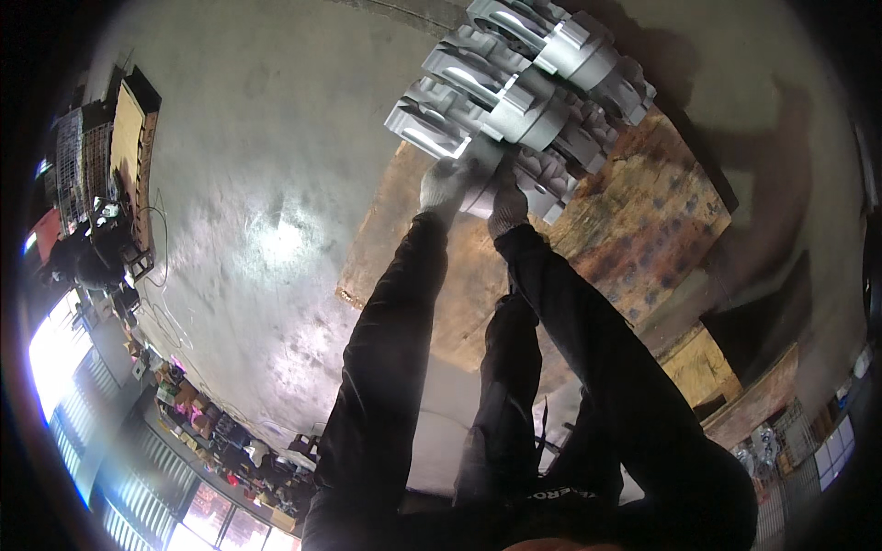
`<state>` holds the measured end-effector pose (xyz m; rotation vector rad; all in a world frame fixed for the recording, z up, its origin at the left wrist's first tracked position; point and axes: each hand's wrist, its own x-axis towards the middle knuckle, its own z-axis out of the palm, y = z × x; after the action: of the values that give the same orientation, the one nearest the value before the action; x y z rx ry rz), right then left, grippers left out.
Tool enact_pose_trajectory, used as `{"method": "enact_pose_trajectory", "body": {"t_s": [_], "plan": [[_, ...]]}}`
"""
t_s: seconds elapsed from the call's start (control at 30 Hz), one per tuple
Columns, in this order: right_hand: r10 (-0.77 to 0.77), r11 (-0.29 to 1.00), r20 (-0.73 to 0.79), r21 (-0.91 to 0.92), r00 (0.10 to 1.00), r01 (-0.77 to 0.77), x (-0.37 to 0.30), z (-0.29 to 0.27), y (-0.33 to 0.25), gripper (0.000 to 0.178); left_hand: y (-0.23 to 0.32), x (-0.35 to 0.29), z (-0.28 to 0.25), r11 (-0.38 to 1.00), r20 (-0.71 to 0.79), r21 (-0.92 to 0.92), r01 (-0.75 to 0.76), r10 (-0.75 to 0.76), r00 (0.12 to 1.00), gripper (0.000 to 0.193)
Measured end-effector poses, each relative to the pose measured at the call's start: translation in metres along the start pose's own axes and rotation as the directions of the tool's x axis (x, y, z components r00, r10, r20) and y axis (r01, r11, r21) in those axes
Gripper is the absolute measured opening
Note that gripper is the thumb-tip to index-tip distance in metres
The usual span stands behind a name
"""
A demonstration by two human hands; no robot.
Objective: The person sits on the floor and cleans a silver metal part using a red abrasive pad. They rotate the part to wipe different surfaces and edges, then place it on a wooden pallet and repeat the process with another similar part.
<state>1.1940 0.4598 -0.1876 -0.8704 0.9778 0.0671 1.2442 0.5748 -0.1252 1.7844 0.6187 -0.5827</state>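
Silver-grey metal castings (537, 115) with ribs and rounded hubs sit in rows on a stained wooden board (634, 230). Both my hands are gloved and reach to the nearest casting (548, 179) of the group. At its left end my left hand (444, 186) grips it, fingers partly lost in shade and blur. Close beside, my right hand (507, 207) is closed on the same casting from the near side. My hands hide part of this piece. Whether it rests on the board or is lifted, I cannot tell.
Smooth grey concrete floor (266, 165) surrounds the board. Wooden pieces (700, 367) lie at the lower right. A wooden panel (129, 138) and wire cages (83, 161) stand at the far left. Mixed boxes and goods (220, 427) line the lower-left wall.
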Motion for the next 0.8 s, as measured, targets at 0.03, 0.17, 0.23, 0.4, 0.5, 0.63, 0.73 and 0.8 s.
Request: {"method": "enact_pose_trajectory", "body": {"t_s": [0.03, 0.17, 0.23, 0.4, 0.5, 0.63, 0.73, 0.8], "plan": [[-0.005, 0.996, 0.042, -0.091, 0.999, 0.008, 0.002, -0.001, -0.002, 0.043, 0.001, 0.003, -0.002, 0.996, 0.052, -0.08, -0.045, 0.049, 0.997, 0.045], [-0.069, 0.998, 0.135, 0.0, 0.988, 0.07, -0.003, -0.002, -0.006, 0.041, 0.008, -0.001, -0.006, 0.982, -0.029, 0.184, -0.03, 0.036, 0.999, 0.042], [-0.144, 0.749, 0.291, -0.592, 0.946, 0.296, 0.005, -0.015, -0.011, 0.041, 0.023, -0.008, 0.0, 1.0, 0.052, -0.012, -0.018, 0.019, 0.998, 0.031], [0.022, -0.699, 0.683, -0.512, 0.73, 0.5, -0.026, -0.031, -0.047, 0.03, 0.009, -0.003, -0.006, 0.978, 0.074, -0.202, 0.053, -0.039, 0.997, 0.032], [-0.461, -0.254, 0.606, -0.79, 0.649, 0.557, -0.021, -0.15, -0.055, 0.019, 0.007, 0.023, 0.024, 0.96, 0.095, -0.276, 0.049, -0.024, 0.995, 0.027], [-0.353, -0.197, 0.637, -0.766, 0.685, 0.612, -0.12, -0.303, -0.108, 0.009, -0.011, 0.069, -0.038, 0.974, -0.02, -0.131, -0.184, 0.183, 0.983, 0.028], [-0.039, 0.77, -0.258, -0.623, 0.965, -0.135, -0.209, -0.534, -0.088, 0.023, 0.02, 0.04, 0.025, 0.901, 0.04, 0.215, -0.377, 0.378, 0.925, 0.032], [-0.362, -0.254, 0.057, -0.966, 0.931, -0.039, -0.308, -0.706, -0.09, 0.036, -0.028, 0.006, 0.071, 0.852, 0.088, 0.259, -0.455, 0.448, 0.89, 0.036]]}}
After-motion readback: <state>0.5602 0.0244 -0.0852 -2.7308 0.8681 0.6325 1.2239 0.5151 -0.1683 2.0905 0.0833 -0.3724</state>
